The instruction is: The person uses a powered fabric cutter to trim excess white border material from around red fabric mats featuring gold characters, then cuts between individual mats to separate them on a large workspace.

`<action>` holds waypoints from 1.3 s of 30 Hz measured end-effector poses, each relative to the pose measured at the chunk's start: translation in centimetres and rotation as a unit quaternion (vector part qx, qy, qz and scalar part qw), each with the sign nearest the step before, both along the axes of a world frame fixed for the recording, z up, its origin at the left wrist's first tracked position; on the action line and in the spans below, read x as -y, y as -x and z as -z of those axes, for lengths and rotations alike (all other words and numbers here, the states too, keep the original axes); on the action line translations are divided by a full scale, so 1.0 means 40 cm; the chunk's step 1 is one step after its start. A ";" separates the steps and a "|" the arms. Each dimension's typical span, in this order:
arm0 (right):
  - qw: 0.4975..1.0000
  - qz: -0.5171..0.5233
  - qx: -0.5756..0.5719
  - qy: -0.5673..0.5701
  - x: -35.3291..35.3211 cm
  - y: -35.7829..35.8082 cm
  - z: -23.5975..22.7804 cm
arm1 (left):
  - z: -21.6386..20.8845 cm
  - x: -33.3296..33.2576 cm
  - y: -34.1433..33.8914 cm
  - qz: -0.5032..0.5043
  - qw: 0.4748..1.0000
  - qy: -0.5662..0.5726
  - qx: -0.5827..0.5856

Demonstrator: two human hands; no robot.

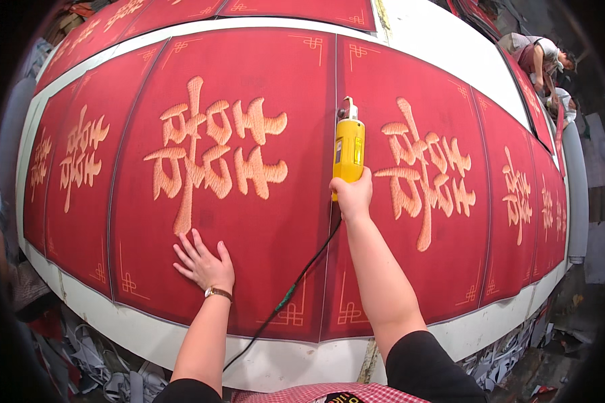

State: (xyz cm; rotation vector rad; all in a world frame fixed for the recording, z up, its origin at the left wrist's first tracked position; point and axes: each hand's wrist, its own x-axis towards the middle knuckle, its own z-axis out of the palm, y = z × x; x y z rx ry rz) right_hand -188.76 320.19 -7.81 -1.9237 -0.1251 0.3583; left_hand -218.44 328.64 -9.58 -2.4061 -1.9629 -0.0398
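Observation:
A long red mat sheet point(282, 215) with pale orange decorative characters lies spread over the table, marked into panels by thin dark and light lines. My right hand point(354, 193) is wrapped around the rear end of a yellow electric hand cutter point(349, 151) with a metal head. The cutter's head rests at the line between two panels, near their far part. From its rear a black cord point(289, 293) runs back towards me across the mat. My left hand point(207, 263) lies flat on the left panel, fingers spread, just below the orange character; a watch is on that wrist.
The white table edge point(275, 366) curves along the near side. Further red sheets point(302, 10) lie at the far side. Two people point(541, 57) bend over work at the far right. A grey roll point(575, 188) stands by the right edge, and scraps point(107, 356) pile below at the left.

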 end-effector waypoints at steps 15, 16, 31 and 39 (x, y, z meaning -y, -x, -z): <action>0.999 0.004 -0.031 0.011 -0.196 -0.238 0.011 | -0.009 0.009 -0.013 0.015 1.000 0.003 0.003; 1.000 0.001 -0.022 -0.001 -0.202 -0.234 0.018 | -0.012 0.008 -0.005 0.014 1.000 0.004 0.001; 0.984 -0.088 -0.054 -0.142 -0.188 -0.258 0.083 | -0.026 -0.009 0.027 -0.009 0.997 0.039 0.061; 0.981 -0.077 -0.069 -0.164 -0.183 -0.281 0.096 | -0.032 -0.007 0.005 -0.012 0.997 0.046 0.062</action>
